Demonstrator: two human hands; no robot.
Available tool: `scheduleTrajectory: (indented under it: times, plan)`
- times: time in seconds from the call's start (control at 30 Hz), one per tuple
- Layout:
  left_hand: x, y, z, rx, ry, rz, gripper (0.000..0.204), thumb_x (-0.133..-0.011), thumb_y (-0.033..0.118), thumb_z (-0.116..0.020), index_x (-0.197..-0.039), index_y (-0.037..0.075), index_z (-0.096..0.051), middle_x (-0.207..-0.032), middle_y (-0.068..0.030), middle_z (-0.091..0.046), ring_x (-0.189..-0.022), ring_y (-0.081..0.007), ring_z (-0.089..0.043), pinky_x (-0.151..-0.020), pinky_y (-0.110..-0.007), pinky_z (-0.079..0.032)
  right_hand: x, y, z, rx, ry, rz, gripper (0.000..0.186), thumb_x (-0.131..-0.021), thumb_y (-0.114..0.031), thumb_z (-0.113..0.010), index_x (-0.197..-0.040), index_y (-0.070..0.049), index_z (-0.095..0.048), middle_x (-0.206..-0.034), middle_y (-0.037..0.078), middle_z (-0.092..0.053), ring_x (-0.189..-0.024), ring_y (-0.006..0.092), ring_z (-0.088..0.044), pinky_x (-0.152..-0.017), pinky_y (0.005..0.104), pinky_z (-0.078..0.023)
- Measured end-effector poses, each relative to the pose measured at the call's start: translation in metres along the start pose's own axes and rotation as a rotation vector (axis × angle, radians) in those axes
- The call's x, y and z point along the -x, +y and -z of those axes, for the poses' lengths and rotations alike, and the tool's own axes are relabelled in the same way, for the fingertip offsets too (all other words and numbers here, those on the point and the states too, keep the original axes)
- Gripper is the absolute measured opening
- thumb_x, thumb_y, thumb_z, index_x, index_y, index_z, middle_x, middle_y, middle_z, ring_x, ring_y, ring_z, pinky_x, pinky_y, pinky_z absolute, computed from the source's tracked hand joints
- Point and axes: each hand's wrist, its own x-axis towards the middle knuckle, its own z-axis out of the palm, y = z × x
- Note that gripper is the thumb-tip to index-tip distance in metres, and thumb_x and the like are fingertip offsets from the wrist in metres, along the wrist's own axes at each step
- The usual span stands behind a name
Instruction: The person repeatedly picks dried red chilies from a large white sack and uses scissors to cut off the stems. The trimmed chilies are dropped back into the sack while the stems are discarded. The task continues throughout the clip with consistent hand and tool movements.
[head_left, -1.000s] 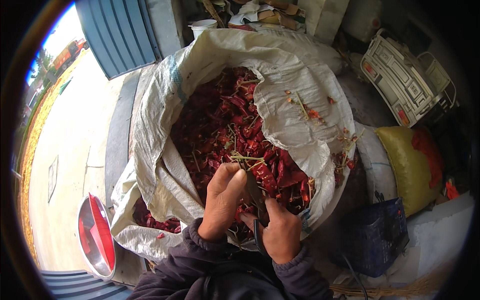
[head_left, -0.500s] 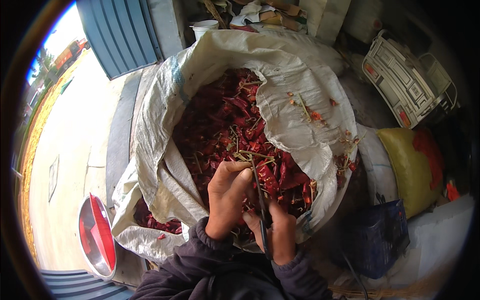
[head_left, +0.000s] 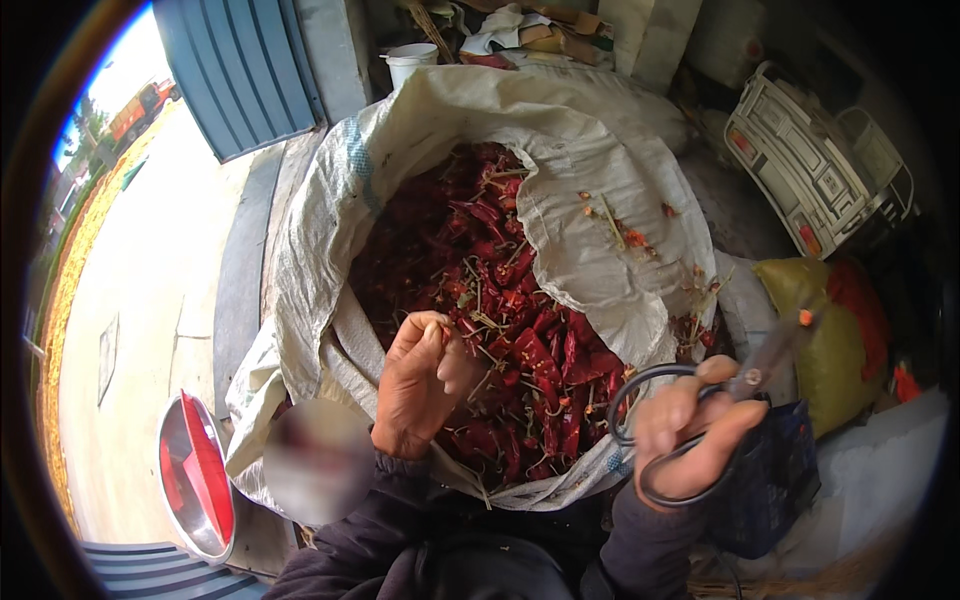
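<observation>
The left hand (head_left: 412, 385) presses thumb and forefinger together, on what I cannot tell; the right hand (head_left: 680, 435) grips scissors (head_left: 748, 380) beside the white sack (head_left: 310, 240) of red chillies (head_left: 485, 235). Leftward: metal basin (head_left: 217, 532), pale floor (head_left: 145, 290), blue panel (head_left: 240, 70).

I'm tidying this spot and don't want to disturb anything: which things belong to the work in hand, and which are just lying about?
In use:
black-handled scissors, in the right hand
red peppers, beneath the left hand
white woven sack holding them

Apparently just lying about:
metal basin
dark blue crate
yellow sack
white bucket
</observation>
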Motion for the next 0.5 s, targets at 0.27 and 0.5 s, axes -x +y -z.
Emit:
scheduleTrajectory:
  times: [0.27, 0.5]
  plan:
    - [-0.027, 0.007, 0.016, 0.125, -0.024, 0.051, 0.019, -0.103, 0.013, -0.061, -0.12, 0.004, -0.062, -0.098, -0.0071, -0.062, -0.072, -0.0093, -0.046, -0.063, -0.023, -0.042, 0.008, 0.011, 0.023, -0.081, -0.086, 0.062, 0.102, -0.088, -0.081, -0.053, -0.155, -0.007, -0.033, -0.141, 0.025, -0.057, -0.128, 0.0348, -0.057, -0.112, 0.0522, -0.042]
    - [-0.046, 0.019, 0.018, 0.07, 0.223, 0.052, 0.012, -0.101, 0.008, -0.061, -0.112, 0.002, -0.064, -0.104, -0.0101, -0.067, -0.082, -0.0147, -0.058, -0.066, -0.024, -0.048, 0.0, -0.021, 0.036, -0.278, 0.288, 0.16, 0.089, -0.092, -0.079, -0.05, -0.145, -0.007, -0.047, -0.107, 0.007, -0.06, -0.088, 0.0199, -0.053, -0.086, 0.0399, -0.047]
